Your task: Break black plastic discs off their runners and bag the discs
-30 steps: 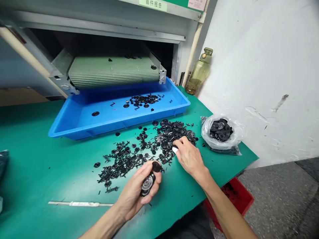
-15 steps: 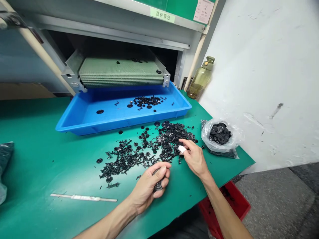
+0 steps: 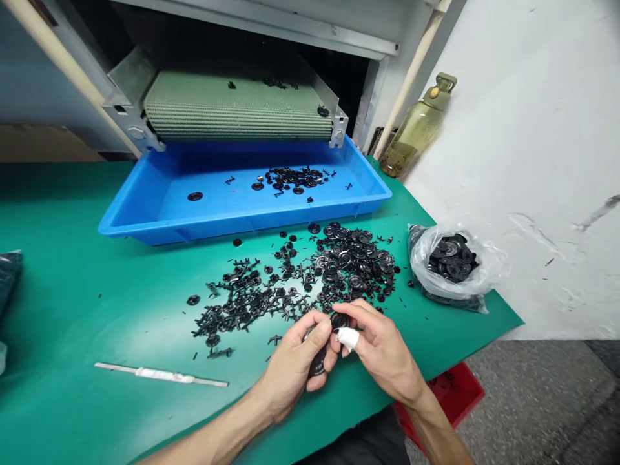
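Note:
My left hand [image 3: 303, 352] is curled round several black plastic discs [image 3: 317, 365], partly hidden by the fingers. Just to its right, my right hand [image 3: 380, 345], with a white wrap [image 3: 347, 338] on its thumb, pinches one black round disc [image 3: 340, 321]. The two hands meet at the fingertips above the near edge of the pile. Beyond them, round black discs [image 3: 358, 248] lie heaped on the green table [image 3: 145, 310]. To the left of that heap spread small black branched pieces [image 3: 237, 307].
A blue tray [image 3: 242, 229] with black parts stands under a green conveyor belt [image 3: 232, 110]. At right are an open plastic bag [image 3: 426, 278] of discs and a bottle [image 3: 416, 132]. A thin white-wrapped tool [image 3: 159, 374] lies left; a red bin [image 3: 458, 394] sits below.
My right hand has come from the pile to my left hand, now with a disc between its fingers. My left hand keeps its discs. The camera view has shifted downward.

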A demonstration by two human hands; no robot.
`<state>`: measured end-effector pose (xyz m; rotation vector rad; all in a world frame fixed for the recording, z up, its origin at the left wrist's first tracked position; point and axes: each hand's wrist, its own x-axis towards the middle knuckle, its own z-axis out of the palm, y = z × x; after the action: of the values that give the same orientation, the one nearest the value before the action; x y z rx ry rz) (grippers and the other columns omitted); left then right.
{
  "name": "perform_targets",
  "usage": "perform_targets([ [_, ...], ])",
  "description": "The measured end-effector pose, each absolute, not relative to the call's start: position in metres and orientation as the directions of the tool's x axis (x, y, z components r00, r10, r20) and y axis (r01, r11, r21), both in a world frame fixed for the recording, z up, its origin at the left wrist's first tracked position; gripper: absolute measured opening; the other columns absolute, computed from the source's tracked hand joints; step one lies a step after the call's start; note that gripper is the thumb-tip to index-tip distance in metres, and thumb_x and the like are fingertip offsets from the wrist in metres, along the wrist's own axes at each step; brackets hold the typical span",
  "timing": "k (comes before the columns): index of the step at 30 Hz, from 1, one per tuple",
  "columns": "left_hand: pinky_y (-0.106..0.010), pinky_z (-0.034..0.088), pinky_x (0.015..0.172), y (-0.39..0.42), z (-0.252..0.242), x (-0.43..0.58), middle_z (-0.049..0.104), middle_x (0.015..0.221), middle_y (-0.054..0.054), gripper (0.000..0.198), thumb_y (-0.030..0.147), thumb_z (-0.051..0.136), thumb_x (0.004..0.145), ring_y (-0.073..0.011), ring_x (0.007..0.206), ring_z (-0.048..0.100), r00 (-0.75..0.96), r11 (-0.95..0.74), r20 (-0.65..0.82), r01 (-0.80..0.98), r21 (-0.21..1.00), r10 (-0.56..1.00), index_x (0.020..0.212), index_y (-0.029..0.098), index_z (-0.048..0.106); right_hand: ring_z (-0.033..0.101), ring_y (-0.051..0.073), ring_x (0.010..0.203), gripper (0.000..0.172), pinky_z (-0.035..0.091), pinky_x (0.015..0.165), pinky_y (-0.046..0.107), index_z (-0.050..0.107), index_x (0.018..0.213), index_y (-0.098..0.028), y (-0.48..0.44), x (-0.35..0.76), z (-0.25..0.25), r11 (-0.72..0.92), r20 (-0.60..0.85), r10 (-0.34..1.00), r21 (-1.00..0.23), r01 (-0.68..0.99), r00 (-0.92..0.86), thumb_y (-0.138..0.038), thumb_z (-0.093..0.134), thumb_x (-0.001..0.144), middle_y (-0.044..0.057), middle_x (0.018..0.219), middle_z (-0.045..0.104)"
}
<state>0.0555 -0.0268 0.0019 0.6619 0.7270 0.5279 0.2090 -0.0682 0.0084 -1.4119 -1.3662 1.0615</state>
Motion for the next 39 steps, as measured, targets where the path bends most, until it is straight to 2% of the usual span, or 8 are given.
perform_targets([
  [4, -0.012, 0.021, 0.034, -0.028, -0.001, 0.055, 0.053, 0.057, 0.003, 0.032, 0.048, 0.065, 0.083, -0.0059, 0.045, 0.032, 0.617, 0.674, -0.444, -0.198, 0.712, 0.65, 0.079, 0.019, 0.051, 0.063, 0.01, 0.062, 0.029, 0.054, 0.06, 0.022, 0.063, 0.109, -0.02, -0.071, 0.216, 0.002, -0.094, -0.09, 0.995, -0.979, 0.183, 0.031, -0.014, 0.049, 0.084, -0.001, 0.083, 0.062],
  [9, -0.014, 0.02, 0.035, -0.029, -0.003, 0.055, 0.048, 0.052, 0.005, 0.034, 0.05, 0.062, 0.085, -0.0058, 0.044, 0.029, 0.621, 0.648, -0.442, -0.144, 0.747, 0.647, 0.076, 0.019, 0.052, 0.061, 0.01, 0.066, 0.021, 0.05, 0.058, 0.019, 0.062, 0.088, -0.021, -0.077, 0.218, 0.005, -0.091, -0.05, 0.991, -0.93, 0.356, 0.122, -0.006, 0.054, 0.074, -0.003, 0.078, 0.062],
  [14, -0.016, 0.022, 0.038, -0.029, 0.0, 0.055, 0.049, 0.056, 0.005, 0.035, 0.052, 0.06, 0.085, -0.0049, 0.042, 0.03, 0.659, 0.574, -0.398, -0.063, 0.817, 0.639, 0.091, 0.018, 0.056, 0.061, 0.011, 0.067, 0.037, 0.051, 0.06, 0.021, 0.064, 0.113, -0.024, -0.079, 0.214, 0.007, -0.004, 0.051, 0.99, -0.925, 0.38, 0.133, -0.009, 0.049, 0.083, 0.0, 0.088, 0.064],
  [21, -0.018, 0.022, 0.039, -0.035, -0.003, 0.056, 0.049, 0.058, 0.007, 0.039, 0.056, 0.06, 0.082, -0.0046, 0.04, 0.033, 0.626, 0.503, -0.373, -0.036, 0.863, 0.685, 0.089, 0.018, 0.055, 0.06, 0.014, 0.076, 0.032, 0.049, 0.067, 0.024, 0.068, 0.099, -0.023, -0.086, 0.217, 0.016, 0.048, 0.111, 0.99, -0.851, 0.523, 0.09, -0.006, 0.049, 0.081, 0.002, 0.094, 0.066],
  [27, -0.019, 0.022, 0.038, -0.036, -0.003, 0.055, 0.052, 0.056, 0.005, 0.039, 0.056, 0.054, 0.086, -0.0053, 0.04, 0.033, 0.673, 0.412, -0.331, 0.042, 0.91, 0.662, 0.09, 0.018, 0.057, 0.061, 0.011, 0.066, 0.025, 0.051, 0.055, 0.02, 0.063, 0.094, -0.021, -0.089, 0.217, 0.019, -0.098, -0.075, 0.993, -0.952, 0.289, 0.092, -0.006, 0.049, 0.08, -0.001, 0.084, 0.059],
  [29, -0.019, 0.023, 0.039, -0.036, -0.004, 0.054, 0.052, 0.058, 0.005, 0.039, 0.056, 0.053, 0.087, -0.0054, 0.04, 0.034, 0.68, 0.387, -0.306, 0.035, 0.921, 0.666, 0.09, 0.018, 0.057, 0.062, 0.011, 0.069, 0.029, 0.053, 0.06, 0.022, 0.064, 0.102, -0.023, -0.089, 0.214, 0.019, -0.057, -0.029, 0.994, -0.956, 0.286, 0.103, -0.008, 0.049, 0.083, 0.0, 0.088, 0.058],
  [33, -0.018, 0.025, 0.038, -0.038, -0.005, 0.052, 0.053, 0.057, 0.004, 0.037, 0.055, 0.049, 0.09, -0.0058, 0.04, 0.036, 0.659, 0.38, -0.307, 0.034, 0.924, 0.686, 0.089, 0.018, 0.055, 0.06, 0.017, 0.087, 0.033, 0.05, 0.077, 0.03, 0.065, 0.113, -0.023, -0.09, 0.215, 0.028, 0.122, 0.128, 0.991, -0.778, 0.617, -0.034, -0.01, 0.043, 0.091, 0.005, 0.099, 0.061],
  [39, -0.018, 0.022, 0.036, -0.035, -0.004, 0.053, 0.05, 0.051, 0.005, 0.037, 0.053, 0.052, 0.089, -0.0051, 0.037, 0.03, 0.637, 0.471, -0.372, 0.015, 0.882, 0.675, 0.092, 0.017, 0.058, 0.054, 0.014, 0.07, 0.024, 0.043, 0.063, 0.027, 0.064, 0.098, -0.019, -0.078, 0.216, 0.025, 0.221, 0.157, 0.975, -0.754, 0.619, -0.158, -0.012, 0.041, 0.092, 0.003, 0.082, 0.057],
])
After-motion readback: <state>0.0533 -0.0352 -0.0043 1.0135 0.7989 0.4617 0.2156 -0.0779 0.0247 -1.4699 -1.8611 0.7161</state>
